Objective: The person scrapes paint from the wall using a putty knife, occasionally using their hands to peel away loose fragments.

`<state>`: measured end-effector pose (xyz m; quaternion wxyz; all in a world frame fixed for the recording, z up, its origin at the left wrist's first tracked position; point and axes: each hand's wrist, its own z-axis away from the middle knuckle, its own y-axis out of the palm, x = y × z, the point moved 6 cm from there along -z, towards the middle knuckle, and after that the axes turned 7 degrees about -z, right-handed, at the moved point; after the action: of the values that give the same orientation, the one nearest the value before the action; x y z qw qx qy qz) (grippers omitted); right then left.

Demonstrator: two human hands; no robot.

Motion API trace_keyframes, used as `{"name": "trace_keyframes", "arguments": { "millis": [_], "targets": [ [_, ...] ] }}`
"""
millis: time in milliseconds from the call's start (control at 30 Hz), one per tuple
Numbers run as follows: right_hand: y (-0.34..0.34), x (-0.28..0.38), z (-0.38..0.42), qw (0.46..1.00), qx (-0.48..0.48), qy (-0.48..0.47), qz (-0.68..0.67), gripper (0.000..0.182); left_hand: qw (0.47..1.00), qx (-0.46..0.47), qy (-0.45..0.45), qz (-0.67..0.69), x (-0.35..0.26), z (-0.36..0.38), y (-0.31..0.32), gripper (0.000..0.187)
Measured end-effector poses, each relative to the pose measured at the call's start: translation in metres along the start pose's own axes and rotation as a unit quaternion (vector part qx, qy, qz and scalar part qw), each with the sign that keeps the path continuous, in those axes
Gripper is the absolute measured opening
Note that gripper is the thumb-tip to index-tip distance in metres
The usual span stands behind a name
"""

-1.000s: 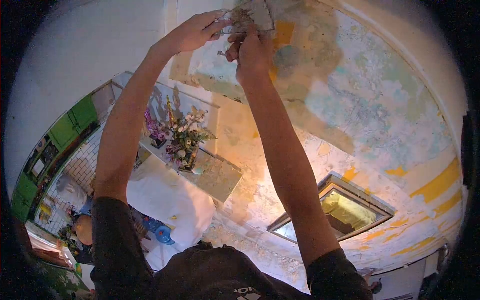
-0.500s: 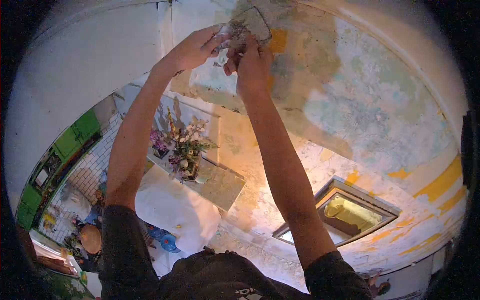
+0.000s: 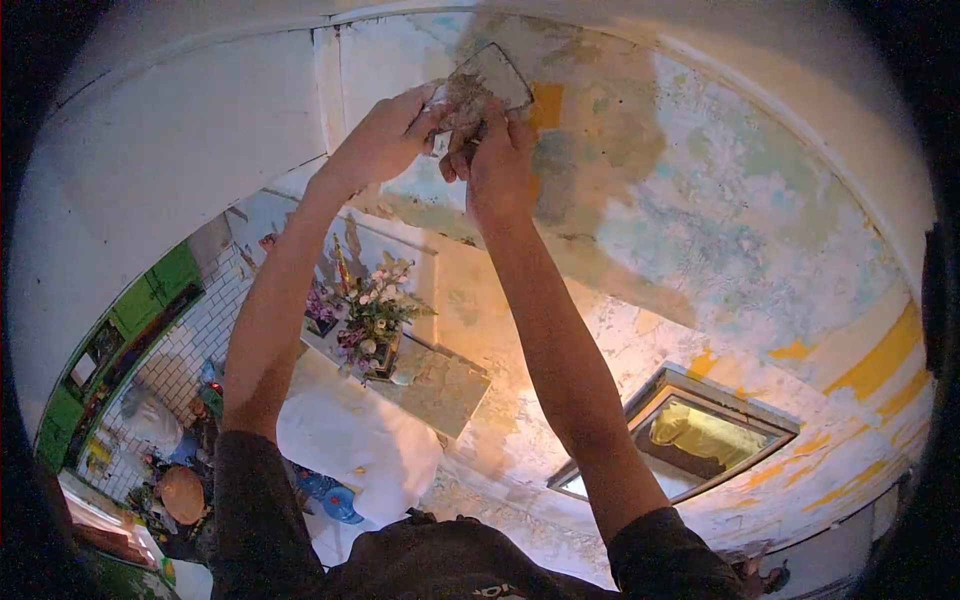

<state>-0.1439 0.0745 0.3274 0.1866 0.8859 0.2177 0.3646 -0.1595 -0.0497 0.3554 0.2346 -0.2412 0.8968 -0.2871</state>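
Both my arms reach up against a patchy, peeling wall [image 3: 740, 250]. My right hand [image 3: 503, 165] is closed at the lower edge of a flat, grey, rectangular plate [image 3: 497, 78] with rounded corners, smeared with a putty-like paste. Beside it, my left hand [image 3: 385, 140] is closed near the plate's left side. A small whitish piece [image 3: 440, 143] shows between its fingers, too small to name. How the fingertips meet the plate is partly hidden.
Below my arms, a shelf [image 3: 450, 390] bears a flower arrangement [image 3: 375, 310]. White sheeting [image 3: 350, 440] hangs under it. A framed glass opening [image 3: 700, 430] lies at the lower right. Green cabinets [image 3: 130, 320] and white tiles [image 3: 195, 340] are at the left.
The hands and plate now appear slightly lower and further left in view, and the wall's top edge shows more. Both hands stay closed around the same place on the plate.
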Motion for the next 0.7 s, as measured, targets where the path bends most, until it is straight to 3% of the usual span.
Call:
{"name": "trace_keyframes", "arguments": {
  "millis": [133,267,367,467,533,567,700],
  "targets": [
    [0.001,0.006,0.004,0.997,0.021,0.026,-0.073,0.018,0.998,0.022,-0.028,-0.061,-0.001,-0.002,0.001,0.032],
    [0.004,-0.007,0.002,0.996,-0.014,0.025,-0.081,0.017,0.999,0.0,0.008,-0.041,-0.008,0.002,-0.006,0.031],
    [0.005,-0.003,0.006,0.996,0.024,0.029,-0.075,0.019,0.999,0.014,-0.031,-0.024,-0.006,0.007,-0.004,0.027],
    [0.001,0.014,0.007,0.996,0.004,0.015,-0.084,0.022,0.999,-0.031,0.034,0.029,0.001,-0.002,0.015,0.025],
    [-0.007,0.024,0.006,0.997,-0.048,0.003,-0.063,0.022,0.983,-0.121,0.136,0.021,-0.004,-0.012,0.025,0.026],
    [-0.007,0.022,0.008,0.997,-0.048,0.004,-0.063,0.022,0.999,-0.043,0.02,-0.015,-0.03,-0.001,0.008,0.029],
    [-0.011,0.01,0.014,0.999,-0.015,0.033,-0.018,0.022,0.999,-0.009,-0.035,0.031,-0.029,0.018,0.007,0.029]
  ]
}}
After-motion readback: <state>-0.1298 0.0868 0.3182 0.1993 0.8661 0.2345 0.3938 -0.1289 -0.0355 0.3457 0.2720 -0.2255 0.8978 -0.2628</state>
